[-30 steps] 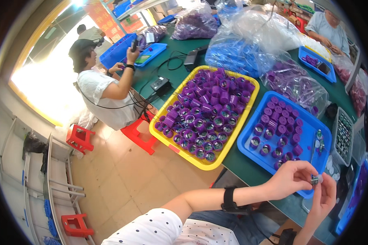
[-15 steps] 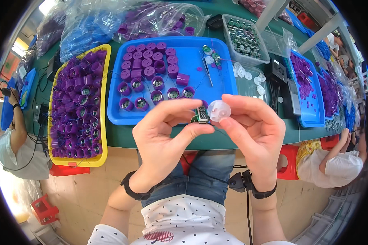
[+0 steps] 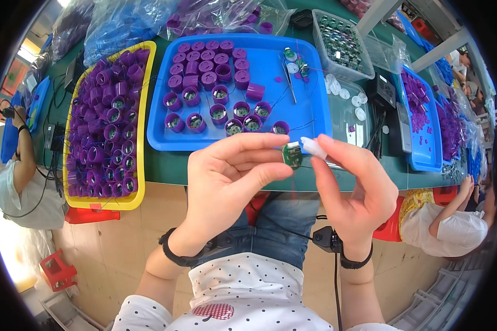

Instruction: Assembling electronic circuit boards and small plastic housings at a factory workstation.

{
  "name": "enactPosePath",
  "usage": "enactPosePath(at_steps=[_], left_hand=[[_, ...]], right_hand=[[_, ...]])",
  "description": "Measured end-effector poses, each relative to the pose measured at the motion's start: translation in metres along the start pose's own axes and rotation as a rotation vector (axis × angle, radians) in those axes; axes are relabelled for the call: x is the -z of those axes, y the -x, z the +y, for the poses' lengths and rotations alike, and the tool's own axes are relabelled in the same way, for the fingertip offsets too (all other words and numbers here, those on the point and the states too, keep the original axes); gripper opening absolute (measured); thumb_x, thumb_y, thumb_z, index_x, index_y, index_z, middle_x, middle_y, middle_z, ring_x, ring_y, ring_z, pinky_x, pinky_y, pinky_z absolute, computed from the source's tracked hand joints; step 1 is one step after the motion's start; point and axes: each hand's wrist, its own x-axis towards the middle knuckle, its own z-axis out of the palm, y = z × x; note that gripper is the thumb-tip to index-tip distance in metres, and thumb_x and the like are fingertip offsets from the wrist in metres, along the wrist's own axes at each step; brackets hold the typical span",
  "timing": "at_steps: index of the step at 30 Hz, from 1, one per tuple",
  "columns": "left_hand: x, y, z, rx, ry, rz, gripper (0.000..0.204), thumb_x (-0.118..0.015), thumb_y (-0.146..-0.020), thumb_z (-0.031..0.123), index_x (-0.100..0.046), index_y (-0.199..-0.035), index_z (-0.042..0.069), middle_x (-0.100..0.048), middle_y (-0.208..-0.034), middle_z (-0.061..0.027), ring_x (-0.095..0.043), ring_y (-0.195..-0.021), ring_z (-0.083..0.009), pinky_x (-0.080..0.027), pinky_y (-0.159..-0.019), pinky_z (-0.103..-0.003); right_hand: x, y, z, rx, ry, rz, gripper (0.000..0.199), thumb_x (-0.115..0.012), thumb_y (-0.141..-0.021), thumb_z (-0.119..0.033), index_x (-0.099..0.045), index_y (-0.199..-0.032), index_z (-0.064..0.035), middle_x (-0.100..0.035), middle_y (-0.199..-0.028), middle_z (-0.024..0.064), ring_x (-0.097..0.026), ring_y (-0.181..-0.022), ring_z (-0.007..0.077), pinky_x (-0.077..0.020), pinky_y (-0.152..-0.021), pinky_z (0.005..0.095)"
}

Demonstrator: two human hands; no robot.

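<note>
Between the thumb and fingers of my left hand (image 3: 226,176) is a small green circuit board (image 3: 292,155) with a silvery part at its top edge. My right hand (image 3: 353,190) pinches a translucent white plastic disc (image 3: 313,148), turned nearly edge-on. Disc and board are close together with a small gap between them. Both hands are held over the table's near edge, just in front of the blue tray (image 3: 156,124). In that tray stand purple cups (image 3: 218,113) with small boards inside, purple caps or closed cups (image 3: 209,78), and tweezers (image 3: 289,83).
At left, a yellow tray (image 3: 142,165) is heaped with purple cups and thin wires. A clear bin (image 3: 342,44) of circuit boards sits at the back right, with loose white discs (image 3: 345,94) in front. Other people work at both sides; red stools (image 3: 58,270) stand on the floor.
The board in my left hand has turned to show its green face. My right hand has tilted the disc from face-on to nearly edge-on and moved slightly right. The whole view has shifted a little.
</note>
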Motion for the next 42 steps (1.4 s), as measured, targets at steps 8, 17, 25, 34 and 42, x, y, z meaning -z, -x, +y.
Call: enactPosePath(at_steps=[8,17,25,34,42], left_hand=[[-0.013,0.005,-0.007,-0.2,-0.085,0.093,0.029,-0.067,-0.077,-0.008,-0.061,-0.106,-0.006,-0.067,-0.097,-0.0141,-0.067,-0.087,-0.0185,-0.054,-0.08,-0.027],[-0.019,0.011,-0.006,-0.413,-0.42,0.158,0.03,-0.069,-0.073,-0.012,-0.062,-0.102,-0.009,-0.068,-0.089,-0.0161,-0.067,-0.08,-0.0191,-0.056,-0.074,-0.028],[-0.015,0.014,-0.006,-0.553,-0.564,0.137,0.03,-0.071,-0.071,-0.011,-0.063,-0.1,-0.009,-0.068,-0.09,-0.016,-0.068,-0.08,-0.0202,-0.057,-0.072,-0.028],[-0.013,0.015,-0.006,-0.631,-0.637,0.119,0.029,-0.073,-0.07,-0.009,-0.064,-0.098,-0.008,-0.069,-0.088,-0.0164,-0.068,-0.077,-0.0188,-0.056,-0.067,-0.027],[-0.014,0.015,-0.006,-0.666,-0.679,0.13,0.031,-0.075,-0.069,-0.007,-0.066,-0.098,-0.005,-0.069,-0.085,-0.0144,-0.068,-0.073,-0.017,-0.054,-0.063,-0.025]], right_hand=[[-0.001,-0.001,0.002,0.084,-0.006,-0.034,0.027,-0.071,-0.068,0.007,-0.068,-0.094,-0.0019,-0.067,-0.092,0.0133,-0.066,-0.081,0.0227,-0.0536,-0.068,0.0281],[0.001,0.002,0.014,-0.057,-0.366,-0.072,0.028,-0.07,-0.067,0.006,-0.065,-0.094,0.0019,-0.063,-0.101,0.0185,-0.063,-0.092,0.0248,-0.0514,-0.078,0.0318],[0.005,0.005,0.015,-0.043,-0.383,-0.096,0.029,-0.069,-0.065,0.009,-0.066,-0.093,0.0005,-0.062,-0.103,0.0197,-0.063,-0.092,0.0261,-0.0516,-0.079,0.0321],[0.004,0.006,0.02,-0.01,-0.426,-0.092,0.029,-0.066,-0.065,0.011,-0.068,-0.091,-0.0025,-0.064,-0.103,0.022,-0.065,-0.09,0.0274,-0.0533,-0.077,0.0314],[0.008,0.008,0.02,0.044,-0.319,-0.114,0.029,-0.067,-0.063,0.01,-0.069,-0.088,-0.0046,-0.066,-0.102,0.0197,-0.066,-0.085,0.0248,-0.0526,-0.072,0.0277]])
